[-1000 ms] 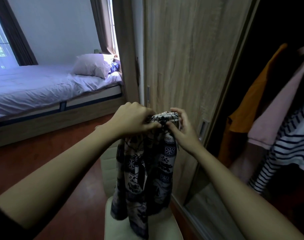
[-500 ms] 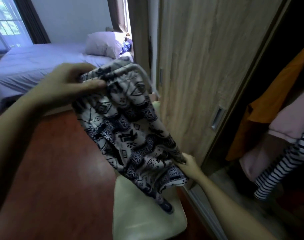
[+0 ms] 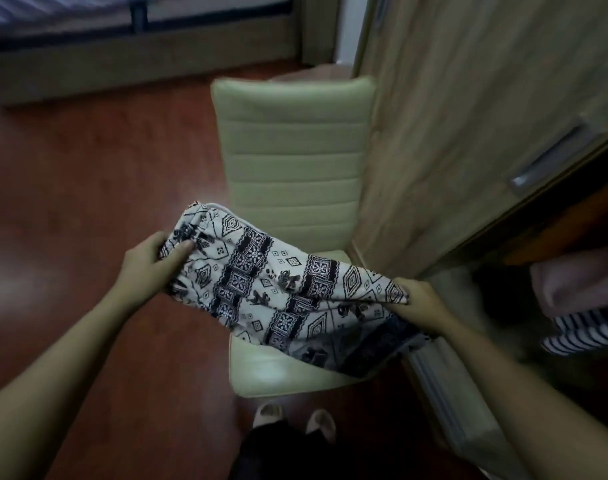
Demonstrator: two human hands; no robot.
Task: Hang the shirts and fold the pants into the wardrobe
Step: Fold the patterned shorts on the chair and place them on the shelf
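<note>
— Where are our hands?
— Both arms reach forward and down. Our left hand [image 3: 153, 263] pinches one end of the pants [image 3: 278, 285], thumb on top.
— And the right hand [image 3: 422, 306]?
— Closed on the other end, lower.

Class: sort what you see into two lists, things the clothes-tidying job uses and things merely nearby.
In the job: patterned pants, held by left hand and right hand; wardrobe door; hanging striped shirt.
Merely nearby: cream chair; bed; wooden floor.
</note>
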